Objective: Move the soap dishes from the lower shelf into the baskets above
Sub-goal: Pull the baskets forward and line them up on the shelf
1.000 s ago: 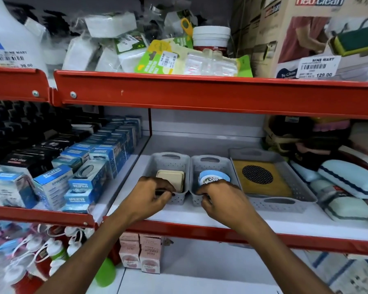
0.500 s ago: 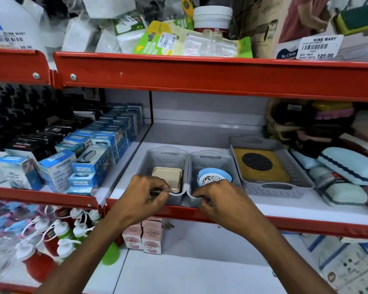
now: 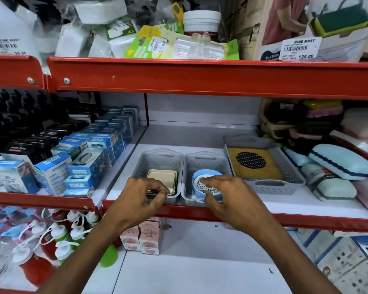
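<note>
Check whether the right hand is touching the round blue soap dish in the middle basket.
Touching. The head view shows the right hand with its fingers lying over the rim of the blue soap dish and no visible gap, inside the middle basket.

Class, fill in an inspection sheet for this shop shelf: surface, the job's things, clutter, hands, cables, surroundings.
Surface: white shelf with red front lip.
Job's things: beige square soap dish in left grey perforated basket; blue round soap dish in middle grey perforated basket.
Clutter: wide grey tray holding a yellow board.
Hands: left hand pinches the left basket's front rim; right hand rests on the blue dish.
Cables: nothing seen.
Surroundings: blue boxes left.
</note>
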Motion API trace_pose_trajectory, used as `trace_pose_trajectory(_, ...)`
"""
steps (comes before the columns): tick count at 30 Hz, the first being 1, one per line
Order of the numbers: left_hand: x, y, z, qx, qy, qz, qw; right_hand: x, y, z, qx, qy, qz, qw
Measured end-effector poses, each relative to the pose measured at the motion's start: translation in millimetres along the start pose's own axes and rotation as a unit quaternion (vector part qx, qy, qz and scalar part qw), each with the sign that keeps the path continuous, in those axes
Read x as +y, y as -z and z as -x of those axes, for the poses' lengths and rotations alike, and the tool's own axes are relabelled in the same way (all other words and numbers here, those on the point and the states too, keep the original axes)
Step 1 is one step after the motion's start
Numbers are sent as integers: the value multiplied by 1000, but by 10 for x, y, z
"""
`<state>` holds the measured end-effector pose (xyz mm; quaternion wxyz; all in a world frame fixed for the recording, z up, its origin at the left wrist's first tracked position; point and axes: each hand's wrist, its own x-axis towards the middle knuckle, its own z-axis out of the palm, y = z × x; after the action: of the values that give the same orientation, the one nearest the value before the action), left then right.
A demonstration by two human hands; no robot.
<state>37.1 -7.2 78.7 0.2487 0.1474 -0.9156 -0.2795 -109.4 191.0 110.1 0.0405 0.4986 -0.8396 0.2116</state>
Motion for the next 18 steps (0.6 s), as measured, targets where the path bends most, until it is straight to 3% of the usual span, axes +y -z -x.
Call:
trace_pose_trajectory(6, 44, -52, -27, -3, 0, -5, 1000, 405, 94, -9, 73, -88, 104, 988)
trace_pose_trajectory(10, 38, -93, -44, -11, 3, -15, 1000, 564, 124, 29, 31, -164, 145, 975)
trace_pose_trajectory(18, 70, -105, -48, -14, 13, -17, 1000, 620, 178, 71, 9, -161, 152, 975)
